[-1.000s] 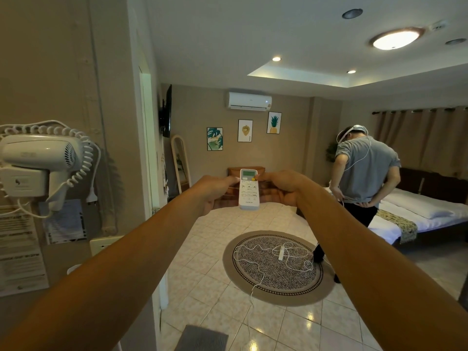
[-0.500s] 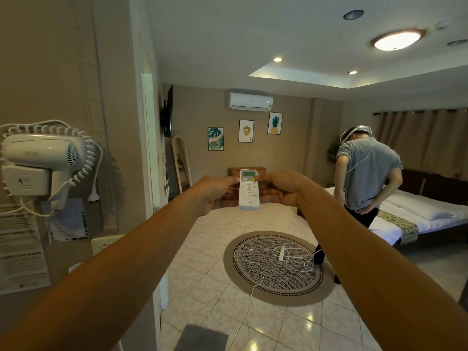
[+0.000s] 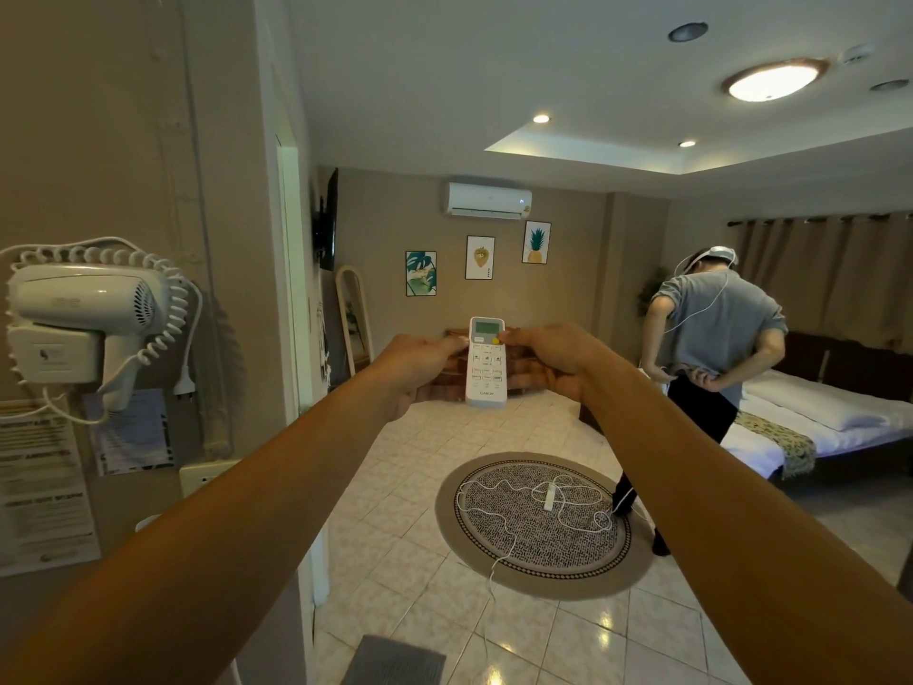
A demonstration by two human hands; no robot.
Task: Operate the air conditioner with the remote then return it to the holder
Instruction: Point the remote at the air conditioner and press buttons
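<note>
The remote (image 3: 486,362) is held upright at arm's length, aimed at the air conditioner (image 3: 489,200) on the far wall, gripped by the left hand (image 3: 414,369) on one side and the right hand (image 3: 553,360) on the other, whose thumb sits by the orange button. Against half a second ago, pose and grip barely differ, so operating seems underway and no holder is in view. Counted: 1 remote, 1 air conditioner, 2 hands, 3 framed pictures (image 3: 479,257), 1 hair dryer (image 3: 89,309), 1 round rug (image 3: 538,524).
</note>
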